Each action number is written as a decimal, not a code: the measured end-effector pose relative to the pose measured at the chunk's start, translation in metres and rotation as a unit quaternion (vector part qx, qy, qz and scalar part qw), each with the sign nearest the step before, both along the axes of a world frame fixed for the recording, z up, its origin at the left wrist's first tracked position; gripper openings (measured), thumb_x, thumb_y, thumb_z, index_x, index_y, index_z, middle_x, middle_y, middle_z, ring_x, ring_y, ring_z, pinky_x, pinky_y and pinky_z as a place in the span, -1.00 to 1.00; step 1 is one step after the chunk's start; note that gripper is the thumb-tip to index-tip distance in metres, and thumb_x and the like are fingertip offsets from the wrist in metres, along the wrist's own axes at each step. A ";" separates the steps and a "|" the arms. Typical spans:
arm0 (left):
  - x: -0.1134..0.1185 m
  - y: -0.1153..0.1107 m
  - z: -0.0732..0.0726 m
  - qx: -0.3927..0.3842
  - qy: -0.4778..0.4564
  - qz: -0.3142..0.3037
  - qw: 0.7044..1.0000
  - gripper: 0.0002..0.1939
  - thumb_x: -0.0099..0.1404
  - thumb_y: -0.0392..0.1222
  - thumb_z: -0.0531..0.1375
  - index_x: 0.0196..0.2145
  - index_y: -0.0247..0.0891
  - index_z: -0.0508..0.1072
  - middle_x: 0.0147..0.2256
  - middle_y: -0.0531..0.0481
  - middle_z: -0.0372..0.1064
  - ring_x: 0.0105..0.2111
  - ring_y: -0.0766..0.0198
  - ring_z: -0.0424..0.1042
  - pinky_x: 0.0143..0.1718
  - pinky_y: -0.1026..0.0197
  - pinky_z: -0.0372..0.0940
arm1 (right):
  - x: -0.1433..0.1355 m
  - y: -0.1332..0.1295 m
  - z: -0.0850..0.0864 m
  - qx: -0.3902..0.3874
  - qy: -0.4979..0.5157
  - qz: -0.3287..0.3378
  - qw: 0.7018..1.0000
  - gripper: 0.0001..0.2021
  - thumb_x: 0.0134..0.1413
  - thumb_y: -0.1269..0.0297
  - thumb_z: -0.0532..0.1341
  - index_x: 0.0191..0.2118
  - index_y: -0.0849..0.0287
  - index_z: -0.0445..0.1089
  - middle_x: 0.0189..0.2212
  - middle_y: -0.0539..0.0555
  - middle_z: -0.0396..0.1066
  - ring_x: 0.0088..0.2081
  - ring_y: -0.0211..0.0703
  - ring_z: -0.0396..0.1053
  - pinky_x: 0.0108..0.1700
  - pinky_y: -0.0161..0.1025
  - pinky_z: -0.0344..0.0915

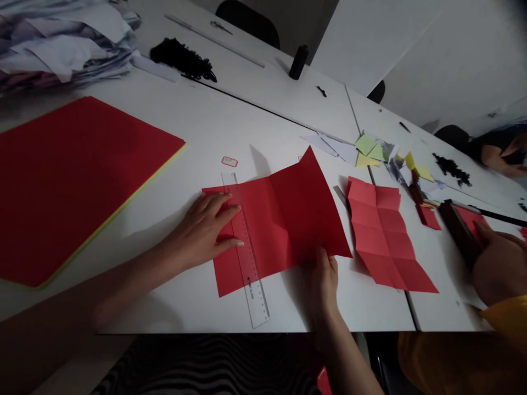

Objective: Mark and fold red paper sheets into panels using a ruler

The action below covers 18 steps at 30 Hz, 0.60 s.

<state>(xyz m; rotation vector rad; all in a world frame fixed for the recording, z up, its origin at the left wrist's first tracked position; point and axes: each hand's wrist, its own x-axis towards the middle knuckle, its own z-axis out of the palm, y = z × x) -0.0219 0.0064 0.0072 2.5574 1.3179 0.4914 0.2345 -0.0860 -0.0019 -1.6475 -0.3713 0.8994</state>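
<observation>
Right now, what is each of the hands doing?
Left hand: open, fingers spread flat, pressing the clear ruler onto the red paper.
Right hand: closed on the red paper's lower right edge, lifting that side.

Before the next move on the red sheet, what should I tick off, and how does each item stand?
1. Left hand flat on the clear ruler: ok, fingers press its upper part.
2. Ruler lying on the red paper sheet: ok, it crosses the sheet's left part and overhangs the near edge.
3. Right hand holding the sheet: ok, it grips the near edge, and the right half is lifted along a fold.
4. Ruler lined up with a fold or mark: cannot tell.
5. Creased red sheet apart from the work: ok, it lies to the right, not touching.
6. Another person's hand apart from it: ok, far right.
</observation>
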 end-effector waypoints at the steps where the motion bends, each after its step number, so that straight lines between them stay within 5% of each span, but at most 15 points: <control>1: 0.000 0.000 0.000 0.001 0.001 -0.001 1.000 -0.36 0.27 0.26 0.10 0.13 -0.24 0.29 0.22 -0.24 0.06 0.23 -0.08 0.07 0.27 -0.16 -0.04 | 0.000 0.000 0.000 0.003 -0.002 0.000 1.000 -0.60 0.01 -0.08 0.26 -0.22 0.18 0.40 -0.36 0.04 0.43 -0.33 -0.11 0.36 -0.31 -0.16 0.32; 18: 0.002 0.001 0.000 0.003 -0.023 -0.011 1.000 -0.36 0.28 0.24 0.10 0.13 -0.29 0.31 0.20 -0.26 0.08 0.19 -0.12 0.11 0.22 -0.15 0.07 | 0.000 0.000 0.004 -0.005 -0.006 0.014 1.000 -0.60 0.01 -0.09 0.23 -0.22 0.17 0.40 -0.53 -0.06 0.30 -0.50 -0.21 0.24 -0.42 -0.22 0.25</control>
